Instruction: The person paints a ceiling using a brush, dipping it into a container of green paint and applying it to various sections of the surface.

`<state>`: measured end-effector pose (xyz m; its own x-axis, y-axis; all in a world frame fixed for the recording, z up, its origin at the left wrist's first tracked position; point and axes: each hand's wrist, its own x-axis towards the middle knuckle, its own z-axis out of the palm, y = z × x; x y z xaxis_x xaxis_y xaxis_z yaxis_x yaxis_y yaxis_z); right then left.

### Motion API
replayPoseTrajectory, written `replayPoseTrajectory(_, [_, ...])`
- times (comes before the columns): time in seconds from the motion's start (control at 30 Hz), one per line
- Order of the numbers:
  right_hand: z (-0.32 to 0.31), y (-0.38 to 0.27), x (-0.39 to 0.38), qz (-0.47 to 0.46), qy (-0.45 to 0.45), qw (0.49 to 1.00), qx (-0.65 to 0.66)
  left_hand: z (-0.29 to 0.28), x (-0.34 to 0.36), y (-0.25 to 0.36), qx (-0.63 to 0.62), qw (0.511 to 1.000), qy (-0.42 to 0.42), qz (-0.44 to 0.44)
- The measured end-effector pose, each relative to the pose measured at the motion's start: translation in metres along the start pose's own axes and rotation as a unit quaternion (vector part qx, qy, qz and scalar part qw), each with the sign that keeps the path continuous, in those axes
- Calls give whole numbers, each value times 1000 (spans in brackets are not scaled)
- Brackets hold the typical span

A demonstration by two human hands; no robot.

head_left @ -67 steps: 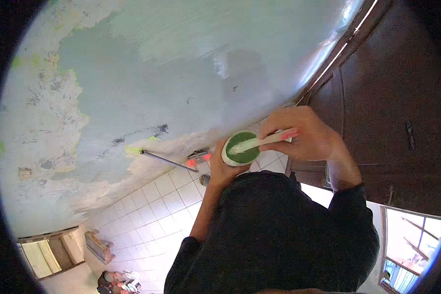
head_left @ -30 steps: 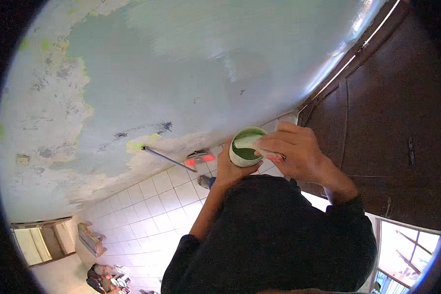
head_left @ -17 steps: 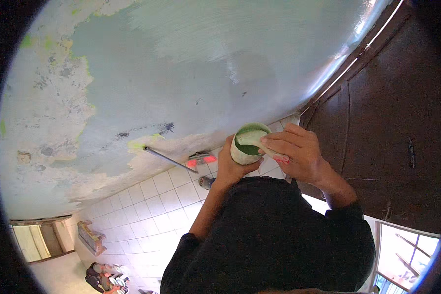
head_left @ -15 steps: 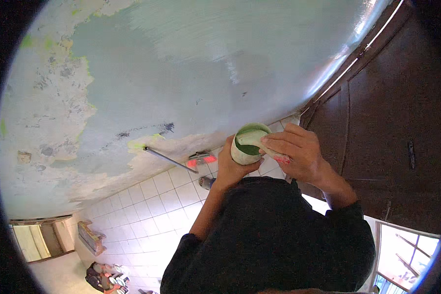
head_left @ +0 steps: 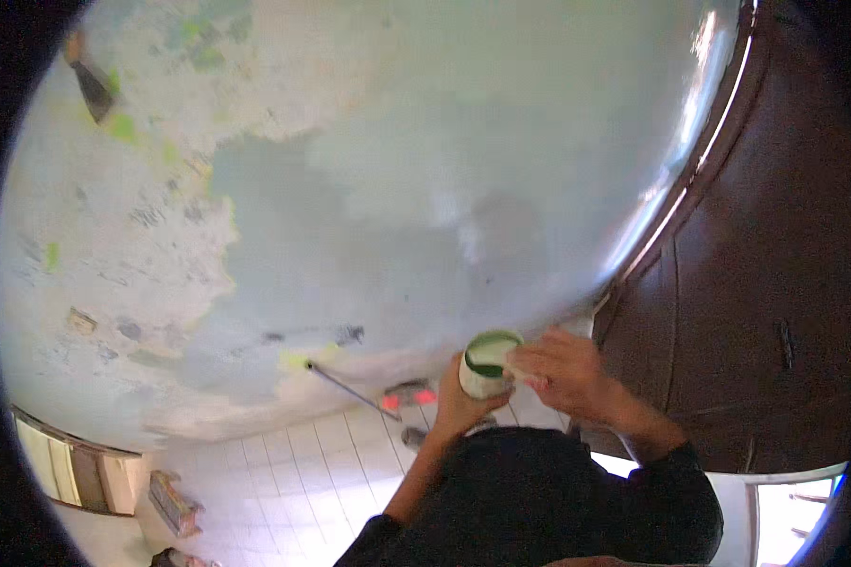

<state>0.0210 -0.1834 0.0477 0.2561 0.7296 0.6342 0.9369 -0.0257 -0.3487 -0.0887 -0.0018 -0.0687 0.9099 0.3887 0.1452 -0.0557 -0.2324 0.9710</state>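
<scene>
My left hand is wrapped round a pale cup from its left side. Dark green paint shows inside, below the cup's rim. My right hand grips a paintbrush at the cup's right edge; its pale head reaches into the opening. Motion blurs the right fingers, and they cover most of the brush handle. Both hands are in front of my dark shirt. Ahead stands a wall with a grey-green coat and bare, patchy plaster on the left.
A dark wooden door stands close on my right. Below the wall, a thin pole slants beside a grey-and-red object on the white tiled floor. A wooden piece lies further left. A dark wedge-shaped object shows at upper left.
The view has tilted up and turned left, so hands and cup appear lower and more wall shows. The brush head stays in the cup. The person at lower left is mostly out of view.
</scene>
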Motion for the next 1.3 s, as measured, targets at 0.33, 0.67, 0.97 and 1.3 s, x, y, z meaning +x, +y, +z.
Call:
replayPoseTrajectory(0.33, [-7, -10, 18, 13, 9, 1000, 8, -7, 6, 22, 24, 1000, -13, -7])
replayPoseTrajectory(0.67, [-11, -38, 35, 45, -31, 998, 3, -26, 0, 33, -3, 1000, -12, 27])
replayPoseTrajectory(0.97, [-23, -72, 49, 98, -72, 988, 91, -41, -14, 40, -15, 998, -18, 53])
replayPoseTrajectory(1.3, [-10, -102, 56, 68, 11, 995, 75, -60, -32, 51, 17, 997, -11, 70])
